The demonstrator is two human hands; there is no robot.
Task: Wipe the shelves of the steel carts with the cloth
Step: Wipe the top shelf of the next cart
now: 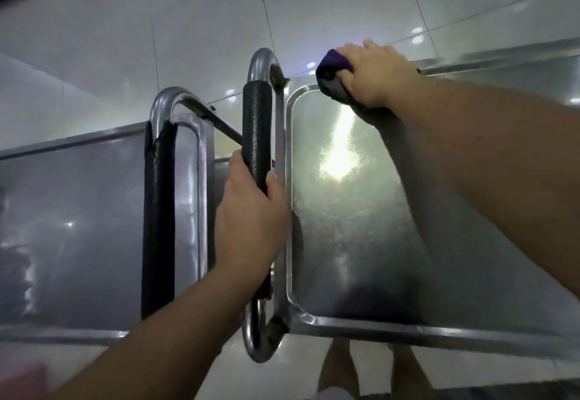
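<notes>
Cloth in right hand, apparently at shelf corner; left hand grips handle.

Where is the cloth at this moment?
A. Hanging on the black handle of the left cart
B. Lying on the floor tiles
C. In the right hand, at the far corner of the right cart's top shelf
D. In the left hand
C: the right hand grips the cloth at the far corner of the right cart's top shelf, while the left hand holds that cart's black handle.

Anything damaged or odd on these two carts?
Yes: the black foam sleeve on the left cart's handle is split open at its top end, by the bend. The sleeve on the right cart's handle, held by the left hand, looks intact.
</notes>
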